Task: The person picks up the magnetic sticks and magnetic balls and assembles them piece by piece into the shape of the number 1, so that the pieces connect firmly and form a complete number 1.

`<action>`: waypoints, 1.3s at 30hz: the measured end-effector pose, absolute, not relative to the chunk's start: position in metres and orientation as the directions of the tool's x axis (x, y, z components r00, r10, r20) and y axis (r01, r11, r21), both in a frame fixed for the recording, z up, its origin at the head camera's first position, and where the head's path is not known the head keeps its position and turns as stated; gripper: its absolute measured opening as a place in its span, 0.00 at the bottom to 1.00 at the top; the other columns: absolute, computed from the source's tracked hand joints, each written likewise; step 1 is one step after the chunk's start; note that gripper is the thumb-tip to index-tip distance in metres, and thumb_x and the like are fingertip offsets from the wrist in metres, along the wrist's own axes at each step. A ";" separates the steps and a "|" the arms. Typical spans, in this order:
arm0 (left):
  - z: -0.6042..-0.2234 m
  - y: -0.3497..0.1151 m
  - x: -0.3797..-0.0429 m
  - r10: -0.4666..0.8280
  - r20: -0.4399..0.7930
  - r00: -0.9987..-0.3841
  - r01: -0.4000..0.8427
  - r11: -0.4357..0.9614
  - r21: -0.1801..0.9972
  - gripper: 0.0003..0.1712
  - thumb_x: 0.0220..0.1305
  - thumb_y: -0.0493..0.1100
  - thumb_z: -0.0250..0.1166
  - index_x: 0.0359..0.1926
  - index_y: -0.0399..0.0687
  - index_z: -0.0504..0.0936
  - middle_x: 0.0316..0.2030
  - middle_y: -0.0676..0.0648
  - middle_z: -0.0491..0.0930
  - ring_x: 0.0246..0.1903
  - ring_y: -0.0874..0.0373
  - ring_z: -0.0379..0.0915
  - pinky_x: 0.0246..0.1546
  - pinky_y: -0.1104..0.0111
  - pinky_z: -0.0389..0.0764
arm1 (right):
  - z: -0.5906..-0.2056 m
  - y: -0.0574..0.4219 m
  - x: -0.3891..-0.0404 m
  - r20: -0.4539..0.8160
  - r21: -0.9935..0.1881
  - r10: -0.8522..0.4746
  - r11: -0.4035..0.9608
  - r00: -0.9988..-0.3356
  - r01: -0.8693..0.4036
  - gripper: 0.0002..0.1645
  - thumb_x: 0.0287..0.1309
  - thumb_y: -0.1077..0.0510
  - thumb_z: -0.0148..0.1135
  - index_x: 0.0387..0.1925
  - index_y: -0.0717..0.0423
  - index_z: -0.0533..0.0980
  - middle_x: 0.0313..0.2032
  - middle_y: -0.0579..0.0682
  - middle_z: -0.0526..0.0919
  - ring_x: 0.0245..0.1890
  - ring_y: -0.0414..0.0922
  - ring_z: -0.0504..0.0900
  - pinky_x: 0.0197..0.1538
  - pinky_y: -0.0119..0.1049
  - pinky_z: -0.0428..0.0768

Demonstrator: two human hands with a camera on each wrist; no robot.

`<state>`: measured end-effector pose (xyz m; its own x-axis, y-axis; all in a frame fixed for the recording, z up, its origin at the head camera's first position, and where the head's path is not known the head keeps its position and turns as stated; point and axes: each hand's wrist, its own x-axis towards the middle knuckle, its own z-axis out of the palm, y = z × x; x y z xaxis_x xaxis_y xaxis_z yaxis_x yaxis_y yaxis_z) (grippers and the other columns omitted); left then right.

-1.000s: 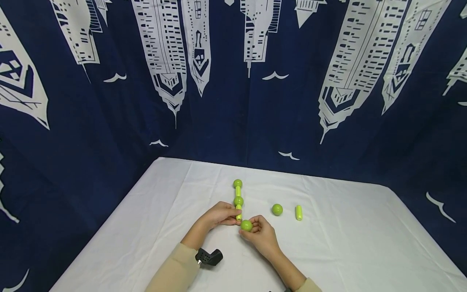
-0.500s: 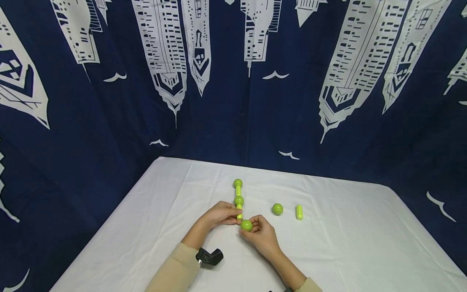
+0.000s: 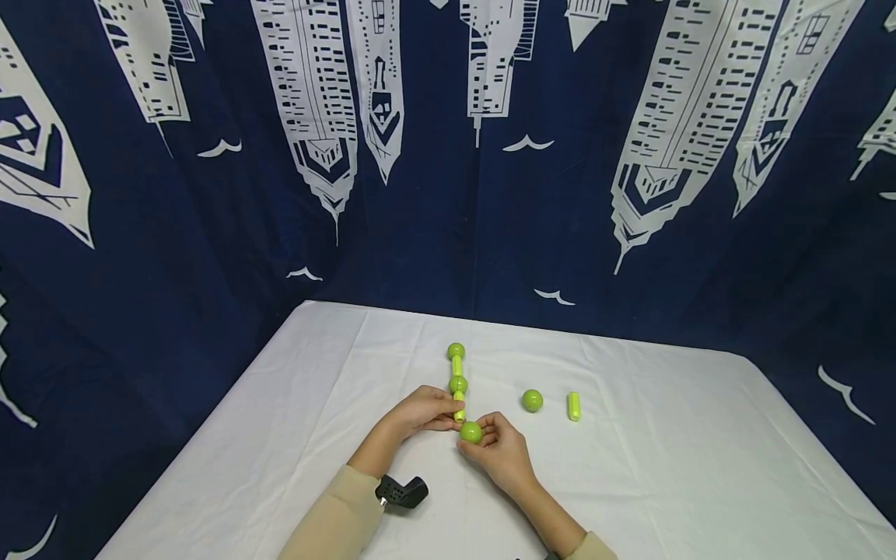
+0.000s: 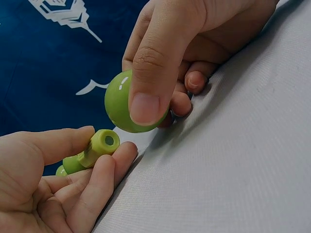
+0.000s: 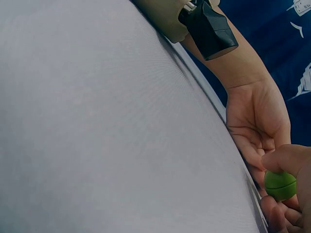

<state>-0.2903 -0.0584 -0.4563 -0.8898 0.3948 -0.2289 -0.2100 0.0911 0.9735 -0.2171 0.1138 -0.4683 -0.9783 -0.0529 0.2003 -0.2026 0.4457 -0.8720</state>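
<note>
My left hand pinches the near yellow-green rod of a chain between thumb and fingers. Beyond it the chain runs on through a green ball, another rod and a far ball. In the left wrist view, the held rod shows a round hole in its free end. My right hand pinches a separate green ball just off that end, with a small gap between. A seam circles this ball in the right wrist view.
To the right on the white-covered table lie a loose green ball and a loose yellow-green rod. Behind the table hangs a dark blue cloth with white buildings. A black wrist camera sits on the left forearm.
The ball in my right hand has shifted very slightly left, towards the rod end. My left hand and the chain stay practically still.
</note>
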 end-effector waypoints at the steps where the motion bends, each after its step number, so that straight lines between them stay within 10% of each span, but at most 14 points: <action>1: -0.456 -0.058 -0.290 0.394 -0.229 -0.890 -0.210 0.092 0.973 0.10 0.68 0.37 0.62 0.38 0.30 0.79 0.26 0.46 0.81 0.27 0.62 0.81 0.33 0.76 0.84 | -0.468 0.114 -0.217 0.205 -0.870 -0.054 0.448 -0.977 -0.207 0.22 0.42 0.61 0.78 0.37 0.62 0.73 0.29 0.48 0.77 0.27 0.40 0.75 0.31 0.27 0.77; 39: -0.454 -0.058 -0.288 0.375 -0.239 -0.896 -0.196 0.150 0.969 0.10 0.67 0.40 0.63 0.37 0.34 0.80 0.27 0.49 0.78 0.26 0.65 0.74 0.30 0.79 0.81 | -0.468 0.095 -0.214 0.244 -0.852 0.050 0.488 -0.969 -0.189 0.20 0.41 0.58 0.78 0.33 0.62 0.76 0.25 0.47 0.76 0.24 0.38 0.73 0.28 0.26 0.76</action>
<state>-0.2880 -0.0575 -0.4541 -0.8959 0.3746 -0.2388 -0.1957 0.1500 0.9691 -0.2139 0.0948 -0.4684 -0.9685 0.0499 0.2439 -0.1893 0.4884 -0.8518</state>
